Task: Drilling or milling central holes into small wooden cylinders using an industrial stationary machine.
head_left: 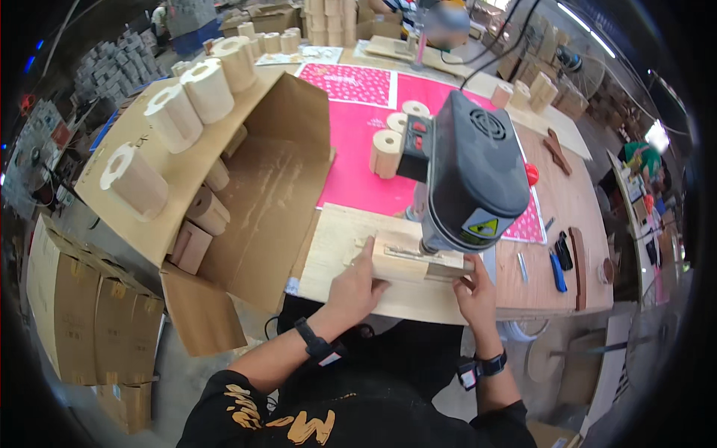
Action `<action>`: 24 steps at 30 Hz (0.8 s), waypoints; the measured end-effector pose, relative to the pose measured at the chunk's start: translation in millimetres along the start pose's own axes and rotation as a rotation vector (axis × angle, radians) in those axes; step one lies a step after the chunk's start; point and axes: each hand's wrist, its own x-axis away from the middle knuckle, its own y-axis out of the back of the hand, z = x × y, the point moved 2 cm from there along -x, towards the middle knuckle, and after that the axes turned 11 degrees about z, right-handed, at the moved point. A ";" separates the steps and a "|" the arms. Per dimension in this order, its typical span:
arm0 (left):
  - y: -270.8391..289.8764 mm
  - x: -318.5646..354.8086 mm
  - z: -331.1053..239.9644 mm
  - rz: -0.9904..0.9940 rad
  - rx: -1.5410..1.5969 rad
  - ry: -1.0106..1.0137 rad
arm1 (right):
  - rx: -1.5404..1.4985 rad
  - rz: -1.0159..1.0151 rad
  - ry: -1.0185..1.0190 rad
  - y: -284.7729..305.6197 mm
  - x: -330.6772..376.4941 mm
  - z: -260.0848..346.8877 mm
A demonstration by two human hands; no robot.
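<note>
A pale wooden block [403, 261] lies on a plywood board [336, 246] under the head of a grey drill press [470, 175]. My left hand [358, 284] grips the block's left end, fingers on top. My right hand [474, 287] holds its right end. The drill's spindle comes down onto the top of the block; its tip is hidden by the machine head.
An open cardboard box [261, 194] at left holds round wooden blocks with centre holes, several more sit on its flap [134, 179]. Two drilled blocks [387, 149] stand on a pink sheet [358, 149]. Hand tools [556, 269] lie at right. Stacked cartons [82, 313] stand lower left.
</note>
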 end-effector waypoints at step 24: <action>-3.7 -2.8 0.6 0.010 -0.090 0.009 | 0.400 -0.157 0.622 -0.8 2.9 44.8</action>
